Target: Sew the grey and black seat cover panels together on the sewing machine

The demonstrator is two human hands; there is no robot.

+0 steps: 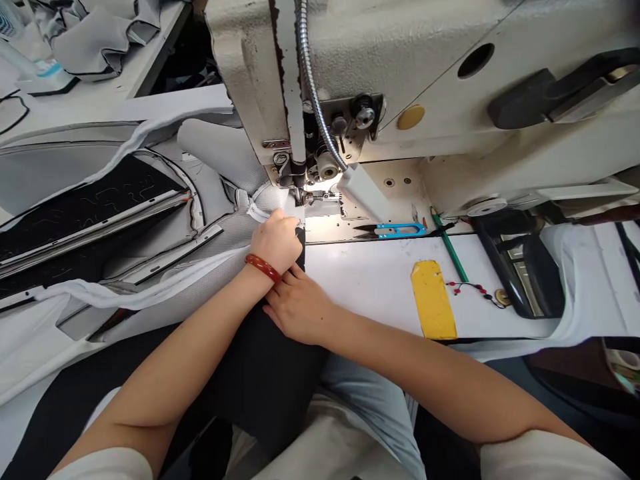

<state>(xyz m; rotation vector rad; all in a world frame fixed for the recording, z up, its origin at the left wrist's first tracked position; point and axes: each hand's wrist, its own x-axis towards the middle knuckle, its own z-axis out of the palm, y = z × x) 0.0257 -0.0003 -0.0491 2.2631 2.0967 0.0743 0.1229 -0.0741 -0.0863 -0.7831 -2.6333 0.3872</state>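
My left hand (277, 243), with a red bracelet (263, 267) on its wrist, is closed on the edge of a grey and black fabric piece close to the presser foot (300, 197) of a sewing machine (250, 80). Just below it, my right hand (303, 303) grips the black fabric (273, 373), its fingertips partly hidden under the left wrist. That fabric hangs from the table edge over my lap. Grey mesh fabric (220, 143) with white edging (95, 293) spreads to the left of the needle area.
Blue thread snips (400, 231), a green pencil (453, 253), a yellow card (434, 300) and a beaded string (483, 291) lie right of my hands. A black case (520, 267) sits farther right. More grey fabric (100, 40) is heaped on a table at upper left.
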